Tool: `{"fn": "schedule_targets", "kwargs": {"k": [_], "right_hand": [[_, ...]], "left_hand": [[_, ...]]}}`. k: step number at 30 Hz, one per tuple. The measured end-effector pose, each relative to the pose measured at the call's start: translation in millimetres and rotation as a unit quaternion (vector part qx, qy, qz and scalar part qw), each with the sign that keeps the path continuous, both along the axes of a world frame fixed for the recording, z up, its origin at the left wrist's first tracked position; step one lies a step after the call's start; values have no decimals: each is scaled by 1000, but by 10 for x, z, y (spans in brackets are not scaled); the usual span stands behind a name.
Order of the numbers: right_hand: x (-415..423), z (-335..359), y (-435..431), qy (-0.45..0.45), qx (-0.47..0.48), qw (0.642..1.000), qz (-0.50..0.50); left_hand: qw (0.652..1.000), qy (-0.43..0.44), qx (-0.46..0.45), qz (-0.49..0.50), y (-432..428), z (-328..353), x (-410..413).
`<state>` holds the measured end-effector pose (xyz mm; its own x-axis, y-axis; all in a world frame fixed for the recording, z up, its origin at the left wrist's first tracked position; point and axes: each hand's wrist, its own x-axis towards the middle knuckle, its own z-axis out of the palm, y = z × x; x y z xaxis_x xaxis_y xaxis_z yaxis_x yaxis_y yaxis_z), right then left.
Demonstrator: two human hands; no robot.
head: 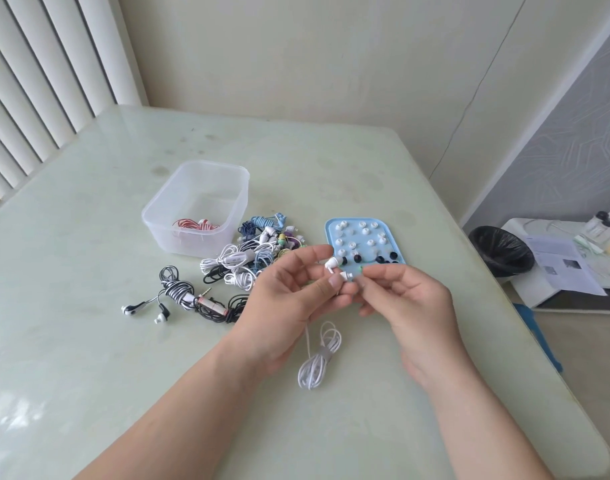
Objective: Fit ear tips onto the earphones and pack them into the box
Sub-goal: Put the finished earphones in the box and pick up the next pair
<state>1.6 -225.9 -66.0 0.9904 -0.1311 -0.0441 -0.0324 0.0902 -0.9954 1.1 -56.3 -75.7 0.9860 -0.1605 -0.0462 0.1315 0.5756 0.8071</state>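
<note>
Above a pale green desk (88,306), two bare hands close together. Left hand (289,299), grip clenched on a pair of white earphones (332,263), both buds poking out between thumb and fingers, coiled cable (317,362) lying on the desk below. Right hand (411,299), grip pinching a tiny green piece (361,270) just beside one bud. Behind the hands, a blue tray (331,226) of white and black ear tips (365,232). Further left, a heap of bundled earphones (248,258), then a clear box (196,181) with one red-and-white set (192,224) inside.

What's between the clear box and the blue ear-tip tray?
Head view: a heap of coiled earphones lies on the table between the clear box and the blue tray.
</note>
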Motion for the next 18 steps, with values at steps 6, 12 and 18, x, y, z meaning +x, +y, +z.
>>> {"fn": "schedule_targets", "kwargs": {"k": [6,12,18], "right_hand": [[-93,-107,36,8,101,995,-18],[-74,-92,-14,-2,115,993,18],[-76,-123,-14,-13,98,995,27]], "left_hand": [[999,-14,49,-6,-46,-59,-26],[998,-35,58,3,-51,-71,-25],[997,-43,63,-4,-52,-98,-17]]}}
